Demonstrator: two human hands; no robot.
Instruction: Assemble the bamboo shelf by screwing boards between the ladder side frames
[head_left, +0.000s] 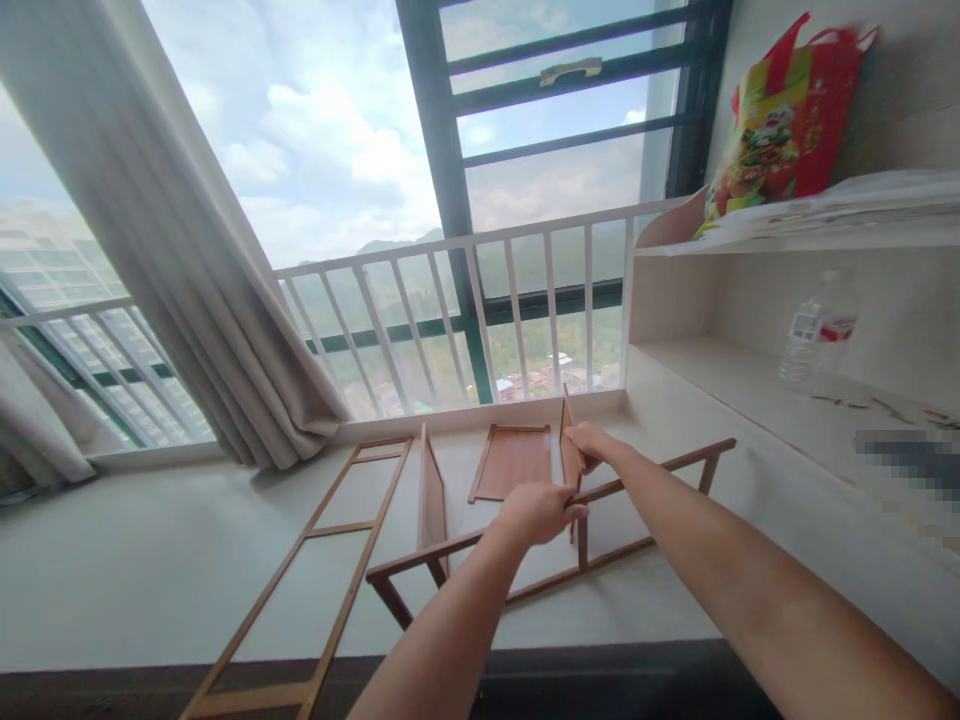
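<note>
A wooden ladder-like frame [660, 468] stands on edge across a wide pale window ledge [135, 560]. My left hand [536, 512] is closed on its top rail near the middle. My right hand [589, 442] grips an upright wooden shelf panel [568, 440] that stands against that rail. Another panel [431, 495] stands upright at the frame's left part. A third panel [511, 462] lies flat behind them. A second ladder-like frame [322, 570] lies flat on the ledge to the left.
A white railing [450, 300] and dark-framed window run along the back. A beige curtain [180, 250] hangs at left. Built-in shelves at right hold a plastic water bottle [814, 335] and a red and green bag [784, 120].
</note>
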